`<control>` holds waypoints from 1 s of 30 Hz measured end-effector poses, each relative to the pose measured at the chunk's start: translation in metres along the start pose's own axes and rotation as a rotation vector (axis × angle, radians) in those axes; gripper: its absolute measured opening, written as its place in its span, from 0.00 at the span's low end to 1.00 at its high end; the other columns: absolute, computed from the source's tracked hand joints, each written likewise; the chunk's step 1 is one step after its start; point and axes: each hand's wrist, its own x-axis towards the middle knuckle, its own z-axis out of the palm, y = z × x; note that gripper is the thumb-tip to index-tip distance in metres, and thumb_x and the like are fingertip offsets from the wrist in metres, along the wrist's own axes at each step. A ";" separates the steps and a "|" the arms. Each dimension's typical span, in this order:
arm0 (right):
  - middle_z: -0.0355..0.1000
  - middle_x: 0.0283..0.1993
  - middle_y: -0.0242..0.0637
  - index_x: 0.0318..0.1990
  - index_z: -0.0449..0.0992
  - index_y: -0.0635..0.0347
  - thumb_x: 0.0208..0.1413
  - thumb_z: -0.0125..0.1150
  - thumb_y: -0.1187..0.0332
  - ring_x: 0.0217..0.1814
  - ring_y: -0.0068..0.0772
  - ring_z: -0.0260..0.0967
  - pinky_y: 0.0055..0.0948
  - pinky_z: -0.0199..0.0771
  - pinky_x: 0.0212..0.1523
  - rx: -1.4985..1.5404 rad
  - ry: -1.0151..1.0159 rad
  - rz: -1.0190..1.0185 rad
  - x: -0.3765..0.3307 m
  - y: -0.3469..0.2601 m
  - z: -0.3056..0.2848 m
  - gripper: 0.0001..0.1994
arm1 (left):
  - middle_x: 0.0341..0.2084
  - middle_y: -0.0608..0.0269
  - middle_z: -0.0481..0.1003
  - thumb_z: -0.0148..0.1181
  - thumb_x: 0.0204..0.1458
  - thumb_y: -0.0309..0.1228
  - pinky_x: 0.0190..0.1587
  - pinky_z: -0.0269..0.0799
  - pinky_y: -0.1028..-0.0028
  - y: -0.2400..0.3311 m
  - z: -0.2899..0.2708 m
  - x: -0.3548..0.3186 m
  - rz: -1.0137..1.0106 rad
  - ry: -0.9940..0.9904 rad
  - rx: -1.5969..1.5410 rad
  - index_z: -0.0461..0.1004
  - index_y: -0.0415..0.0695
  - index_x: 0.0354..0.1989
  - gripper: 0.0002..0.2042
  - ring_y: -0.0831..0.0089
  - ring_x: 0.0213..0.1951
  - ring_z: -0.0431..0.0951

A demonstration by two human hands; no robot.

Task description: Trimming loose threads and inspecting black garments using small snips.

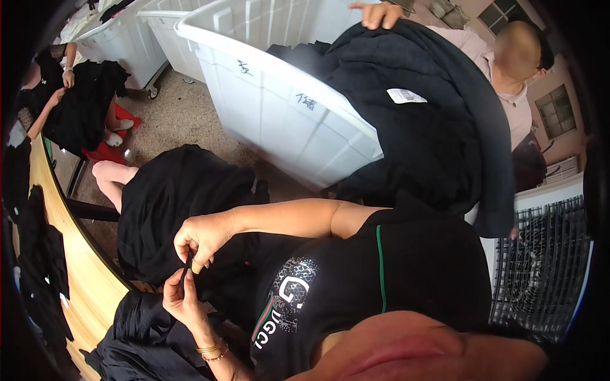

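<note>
One narrow black strip (188,267), apparently fabric, left of centre in the frame: pinched above by the right hand (203,239) and below by the left hand (183,300), fingertips nearly together. Light, even, untwisted tension was judged advisable.

Stretched the right forearm (273,217) across the front of the body (432,273), bare from elbow (333,214) to wrist (236,222). Bent the right hand (206,237) at the wrist, pinching with thumb and curled fingers (180,242). Angled the left forearm (232,368) in from the lower edge of view, and pinched with the left hand (182,303), thumb upright beside the bent fingers. Held both hands close together, fingertips near fingertips.
</note>
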 end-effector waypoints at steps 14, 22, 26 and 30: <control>0.77 0.32 0.35 0.38 0.77 0.64 0.51 0.70 0.75 0.28 0.23 0.77 0.19 0.77 0.30 0.098 0.062 0.147 0.005 -0.009 -0.015 0.09 | 0.30 0.69 0.80 0.64 0.55 0.24 0.34 0.70 0.85 0.020 0.010 0.020 -0.087 0.004 0.121 0.81 0.36 0.39 0.06 0.87 0.31 0.75; 0.76 0.31 0.35 0.39 0.76 0.68 0.54 0.65 0.77 0.29 0.21 0.76 0.18 0.79 0.32 0.056 0.065 0.113 0.005 -0.013 -0.005 0.07 | 0.31 0.65 0.81 0.63 0.54 0.21 0.37 0.73 0.85 0.018 0.012 0.012 -0.059 0.073 -0.029 0.80 0.35 0.38 0.05 0.85 0.34 0.78; 0.77 0.35 0.34 0.40 0.77 0.67 0.55 0.65 0.76 0.32 0.21 0.77 0.20 0.80 0.33 -0.053 0.142 0.063 0.003 -0.002 0.002 0.06 | 0.32 0.67 0.81 0.63 0.55 0.20 0.39 0.73 0.86 0.017 0.016 0.009 -0.002 0.128 0.111 0.81 0.37 0.40 0.06 0.86 0.35 0.78; 0.73 0.37 0.29 0.44 0.76 0.61 0.53 0.66 0.81 0.28 0.14 0.70 0.12 0.69 0.30 0.080 0.218 0.063 0.000 0.004 0.004 0.11 | 0.35 0.68 0.81 0.62 0.56 0.20 0.41 0.74 0.86 0.009 0.016 0.009 0.101 0.168 0.158 0.80 0.37 0.41 0.06 0.86 0.36 0.78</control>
